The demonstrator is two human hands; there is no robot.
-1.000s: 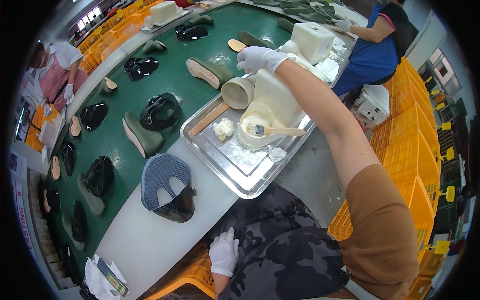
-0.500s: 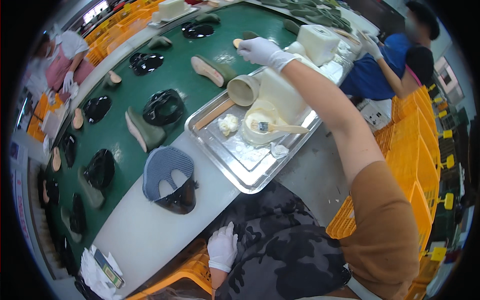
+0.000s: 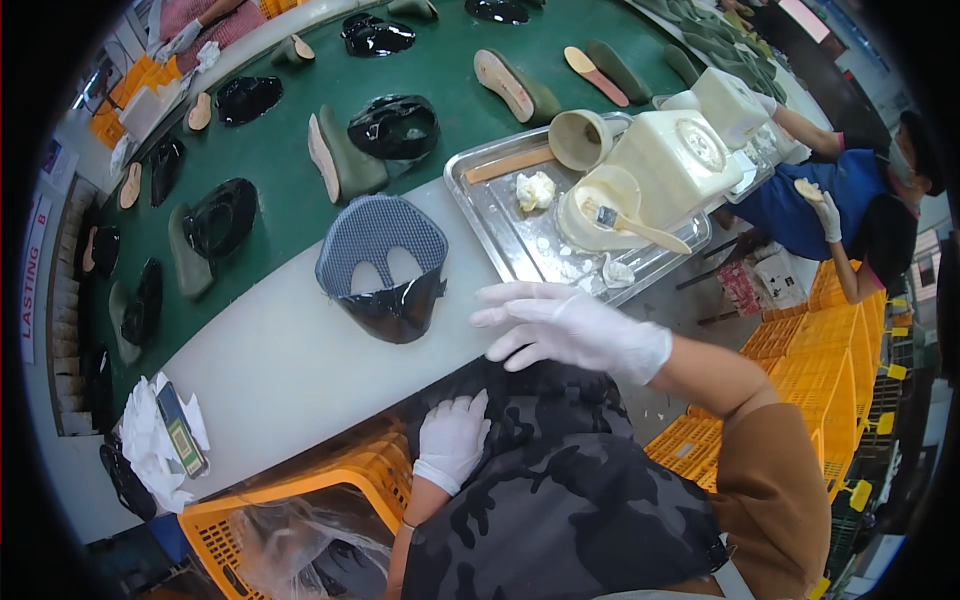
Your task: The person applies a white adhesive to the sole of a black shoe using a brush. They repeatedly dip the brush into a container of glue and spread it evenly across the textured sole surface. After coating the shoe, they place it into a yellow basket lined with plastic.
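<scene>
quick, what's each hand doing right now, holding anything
Left hand: open, flat on the camouflage-clad lap, holding nothing.
Right hand: open, fingers spread, empty, in the air at the white table edge near the metal tray.

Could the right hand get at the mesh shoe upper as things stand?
Probably yes: the right hand hovers open and empty beside the upper, with only bare white table between them.
</scene>
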